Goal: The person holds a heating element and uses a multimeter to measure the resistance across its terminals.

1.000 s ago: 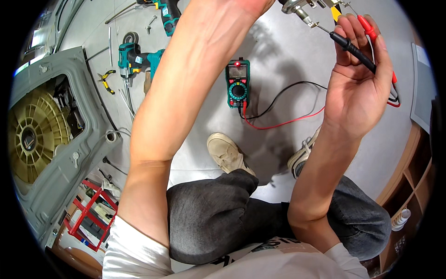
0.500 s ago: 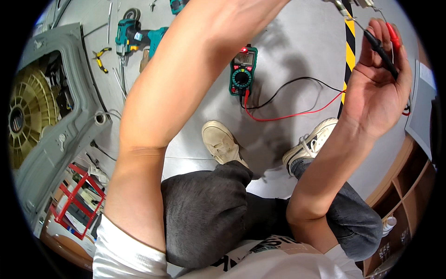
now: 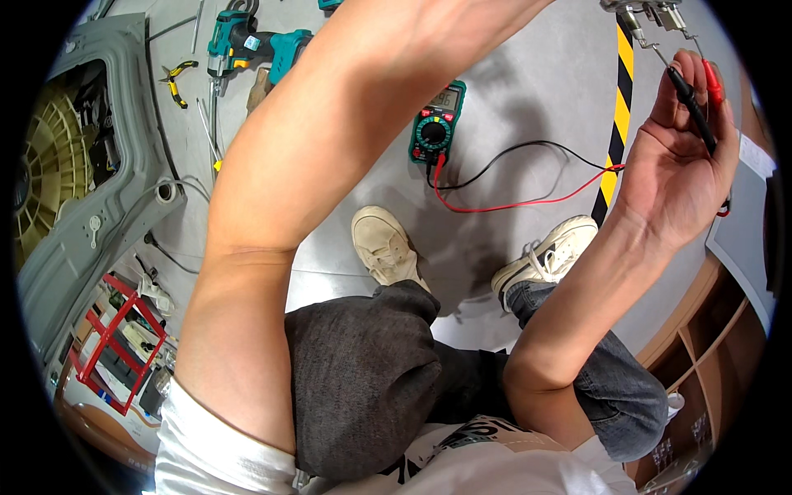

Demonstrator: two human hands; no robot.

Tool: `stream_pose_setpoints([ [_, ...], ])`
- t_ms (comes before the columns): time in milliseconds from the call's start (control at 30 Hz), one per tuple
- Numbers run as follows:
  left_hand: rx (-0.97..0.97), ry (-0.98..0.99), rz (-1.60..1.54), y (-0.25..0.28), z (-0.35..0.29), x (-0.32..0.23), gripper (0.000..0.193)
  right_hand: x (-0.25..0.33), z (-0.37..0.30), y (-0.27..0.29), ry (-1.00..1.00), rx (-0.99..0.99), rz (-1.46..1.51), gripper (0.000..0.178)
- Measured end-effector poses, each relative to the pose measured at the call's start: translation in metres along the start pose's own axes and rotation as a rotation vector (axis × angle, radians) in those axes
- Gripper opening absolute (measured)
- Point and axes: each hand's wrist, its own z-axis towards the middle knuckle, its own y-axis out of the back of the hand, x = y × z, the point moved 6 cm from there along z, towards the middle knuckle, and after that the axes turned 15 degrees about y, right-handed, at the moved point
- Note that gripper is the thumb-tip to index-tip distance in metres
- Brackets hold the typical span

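My right hand (image 3: 675,169), raised at the upper right, has its fingers closed round two multimeter probes. The black probe (image 3: 693,109) and the red probe (image 3: 712,82) point up toward a metal part (image 3: 652,15) cut off by the top edge. Their thin tips appear to meet its two terminals. Across the picture reaches my left forearm (image 3: 388,66), its hand beyond the top edge. A green and black multimeter (image 3: 435,125) lies on the floor with its display lit. The black lead (image 3: 528,142) and red lead (image 3: 528,203) run from it toward my right hand.
At left is a grey vehicle door panel (image 3: 136,140). Yellow pliers (image 3: 176,82), a teal power tool (image 3: 256,43) and a screwdriver (image 3: 208,132) lie near it. A red frame (image 3: 120,342) stands lower left, wooden shelving (image 3: 701,346) at right. Striped floor tape (image 3: 620,107) runs upper right.
The view has shifted slightly, and more of the metal part shows at the top. My right hand still holds both probes, a little further right and lower in the picture.
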Motion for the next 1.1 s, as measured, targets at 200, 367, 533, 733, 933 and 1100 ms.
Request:
stream_pose_setpoints([
  [200, -0.049, -0.003, 0.014, -0.003, -0.006, 0.001, 0.046, 0.001, 0.001, 0.001, 0.005, 0.001, 0.003, 0.034],
  [367, -0.035, -0.029, 0.041, -0.004, -0.007, 0.002, 0.047, 0.000, 0.002, 0.001, 0.007, 0.000, -0.001, 0.034],
  [533, -0.097, -0.028, 0.014, -0.004, -0.010, 0.003, 0.046, 0.001, 0.003, 0.001, 0.002, 0.001, 0.006, 0.034],
  [733, -0.069, -0.004, 0.028, -0.003, -0.006, 0.005, 0.046, -0.001, 0.003, 0.004, -0.018, 0.002, 0.017, 0.034],
  [933, -0.136, 0.007, -0.010, 0.010, 0.003, 0.005, 0.048, -0.004, 0.007, 0.025, -0.084, -0.027, 0.027, 0.035],
  [1100, -0.226, 0.043, 0.061, 0.061, 0.026, -0.016, 0.054, -0.016, 0.004, 0.071, -0.252, 0.033, -0.021, 0.031],
])
